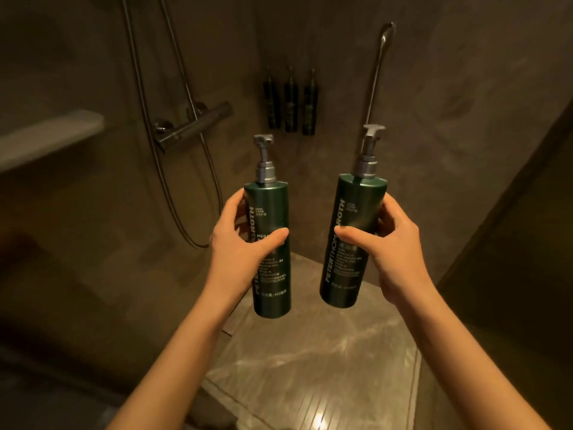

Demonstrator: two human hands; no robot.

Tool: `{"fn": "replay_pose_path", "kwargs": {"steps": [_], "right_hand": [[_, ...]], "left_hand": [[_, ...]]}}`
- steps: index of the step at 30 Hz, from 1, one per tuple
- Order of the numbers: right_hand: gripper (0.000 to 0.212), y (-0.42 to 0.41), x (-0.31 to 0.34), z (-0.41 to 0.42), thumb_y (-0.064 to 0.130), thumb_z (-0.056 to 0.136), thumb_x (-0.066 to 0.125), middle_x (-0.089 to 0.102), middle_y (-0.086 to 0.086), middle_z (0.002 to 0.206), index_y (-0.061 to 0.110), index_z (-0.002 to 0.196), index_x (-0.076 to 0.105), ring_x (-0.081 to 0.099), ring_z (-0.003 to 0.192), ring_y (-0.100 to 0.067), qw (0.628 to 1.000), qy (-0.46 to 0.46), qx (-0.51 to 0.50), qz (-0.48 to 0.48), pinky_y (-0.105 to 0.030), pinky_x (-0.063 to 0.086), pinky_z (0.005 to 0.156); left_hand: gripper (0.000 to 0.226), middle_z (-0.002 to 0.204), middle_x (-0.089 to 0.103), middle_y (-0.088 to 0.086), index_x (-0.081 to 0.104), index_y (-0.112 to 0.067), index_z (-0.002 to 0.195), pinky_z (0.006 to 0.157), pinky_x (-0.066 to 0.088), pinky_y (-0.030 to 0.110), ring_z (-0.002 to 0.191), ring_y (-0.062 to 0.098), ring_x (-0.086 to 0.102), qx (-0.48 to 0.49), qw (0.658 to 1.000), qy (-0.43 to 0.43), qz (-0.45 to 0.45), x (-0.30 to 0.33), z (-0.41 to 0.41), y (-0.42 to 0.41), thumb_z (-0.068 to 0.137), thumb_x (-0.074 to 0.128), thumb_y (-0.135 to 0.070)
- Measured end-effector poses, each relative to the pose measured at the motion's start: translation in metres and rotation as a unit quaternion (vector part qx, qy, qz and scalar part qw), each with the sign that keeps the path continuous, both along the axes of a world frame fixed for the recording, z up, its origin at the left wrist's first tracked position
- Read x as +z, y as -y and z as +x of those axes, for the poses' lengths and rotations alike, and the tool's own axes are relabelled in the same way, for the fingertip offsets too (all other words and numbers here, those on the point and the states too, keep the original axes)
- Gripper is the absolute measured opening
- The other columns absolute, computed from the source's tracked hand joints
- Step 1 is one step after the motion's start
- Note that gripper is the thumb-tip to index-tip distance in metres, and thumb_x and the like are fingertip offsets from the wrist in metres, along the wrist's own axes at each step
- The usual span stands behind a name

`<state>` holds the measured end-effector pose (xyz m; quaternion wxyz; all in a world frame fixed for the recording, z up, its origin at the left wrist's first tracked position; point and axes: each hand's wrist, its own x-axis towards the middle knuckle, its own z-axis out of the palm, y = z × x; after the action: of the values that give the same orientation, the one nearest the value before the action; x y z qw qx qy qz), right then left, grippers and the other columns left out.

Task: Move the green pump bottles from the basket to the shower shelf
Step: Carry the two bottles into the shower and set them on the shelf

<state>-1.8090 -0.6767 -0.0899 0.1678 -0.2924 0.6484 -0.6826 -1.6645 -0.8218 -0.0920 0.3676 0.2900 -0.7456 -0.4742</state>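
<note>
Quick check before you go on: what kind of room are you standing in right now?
Most likely a walk-in shower stall: a mixer valve with its hose on the wall, three dark bottles mounted in the corner, and a wet-looking stone floor.

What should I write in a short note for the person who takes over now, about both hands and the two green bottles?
Left hand: fingers closed around one green pump bottle, upright.
Right hand: fingers closed around the other green pump bottle, tilted slightly.
Both bottles are in the air inside the shower; the basket is not in view.
Done: both picked up and carried in.
Left: set each on the shower shelf, at the left wall, which is bare as far as visible.
</note>
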Motion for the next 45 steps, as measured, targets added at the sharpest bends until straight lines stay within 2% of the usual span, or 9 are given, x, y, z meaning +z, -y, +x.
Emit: {"fn": "replay_pose_path", "kwargs": {"steps": [7,11,14,18,24,27,34,37,45], "right_hand": [[0.066,0.105,0.025,-0.079,0.018,0.067,0.082,0.064,0.006,0.118,0.027,0.127,0.054,0.060,0.111,-0.011,0.995,-0.050,0.088,-0.003,-0.043,0.051,0.095],[0.068,0.175,0.038,-0.103,0.021,0.067,0.082,0.063,0.007,0.121,0.027,0.128,0.053,0.058,0.113,-0.011,0.987,-0.086,0.136,-0.018,-0.044,0.050,0.096],[0.068,0.231,0.050,-0.115,0.022,0.066,0.082,0.063,0.011,0.119,0.029,0.127,0.053,0.058,0.113,-0.009,0.977,-0.107,0.181,-0.039,-0.039,0.050,0.095],[0.067,0.301,0.068,-0.121,0.021,0.068,0.081,0.063,0.015,0.117,0.031,0.127,0.052,0.057,0.109,0.000,0.958,-0.124,0.249,-0.065,-0.024,0.048,0.088],[0.072,0.389,0.082,-0.117,0.020,0.066,0.082,0.064,0.014,0.116,0.032,0.129,0.051,0.061,0.107,-0.002,0.925,-0.076,0.363,-0.081,-0.024,0.051,0.085],[0.077,0.430,0.087,-0.111,0.016,0.063,0.082,0.063,0.014,0.120,0.034,0.130,0.050,0.059,0.111,-0.004,0.897,-0.051,0.430,-0.089,-0.029,0.050,0.088],[0.076,0.509,0.112,-0.090,0.010,0.066,0.081,0.063,0.018,0.119,0.034,0.131,0.050,0.058,0.111,-0.001,0.805,-0.066,0.579,-0.108,-0.032,0.050,0.091],[0.071,0.534,0.131,-0.078,0.011,0.065,0.080,0.063,0.025,0.111,0.041,0.123,0.051,0.059,0.103,0.008,0.768,-0.062,0.625,-0.127,-0.022,0.048,0.083],[0.068,0.576,0.171,-0.009,0.008,0.067,0.077,0.065,0.013,0.115,0.027,0.128,0.053,0.063,0.105,-0.005,0.694,-0.037,0.698,-0.173,-0.033,0.051,0.088]], "left_hand": [[0.078,0.113,0.050,-0.028,0.040,-0.027,0.135,0.075,0.036,-0.007,0.097,-0.028,0.046,0.099,0.994,-0.033,-0.045,0.026,-0.050,0.078,0.068,0.079,-0.019],[0.078,0.111,0.049,-0.030,0.041,-0.029,0.134,0.076,0.038,-0.005,0.095,-0.029,0.046,0.152,0.985,-0.053,-0.068,0.039,-0.068,0.126,0.067,0.080,-0.019],[0.080,0.118,0.049,-0.027,0.039,-0.032,0.136,0.079,0.040,0.003,0.101,-0.022,0.047,0.185,0.977,-0.067,-0.088,0.047,-0.076,0.166,0.067,0.079,-0.021],[0.079,0.114,0.049,-0.032,0.040,-0.035,0.133,0.076,0.038,-0.006,0.100,-0.027,0.047,0.225,0.964,-0.078,-0.122,0.066,-0.081,0.212,0.066,0.080,-0.019],[0.077,0.115,0.049,-0.032,0.038,-0.044,0.129,0.079,0.042,0.003,0.103,-0.020,0.049,0.313,0.937,-0.072,-0.135,0.087,-0.074,0.258,0.067,0.079,-0.022],[0.078,0.113,0.049,-0.031,0.037,-0.043,0.130,0.082,0.039,0.010,0.104,-0.015,0.050,0.378,0.912,-0.069,-0.146,0.095,-0.064,0.275,0.067,0.078,-0.022],[0.075,0.107,0.045,-0.034,0.039,-0.040,0.128,0.073,0.037,0.001,0.091,-0.027,0.045,0.540,0.820,-0.071,-0.178,0.117,-0.047,0.299,0.066,0.077,-0.019],[0.078,0.107,0.046,-0.033,0.039,-0.035,0.132,0.069,0.038,-0.005,0.088,-0.031,0.047,0.588,0.782,-0.063,-0.195,0.128,-0.036,0.305,0.066,0.078,-0.019],[0.079,0.110,0.046,-0.032,0.037,-0.039,0.133,0.080,0.037,0.010,0.099,-0.017,0.047,0.671,0.709,-0.037,-0.211,0.149,0.014,0.308,0.067,0.078,-0.021]]}}
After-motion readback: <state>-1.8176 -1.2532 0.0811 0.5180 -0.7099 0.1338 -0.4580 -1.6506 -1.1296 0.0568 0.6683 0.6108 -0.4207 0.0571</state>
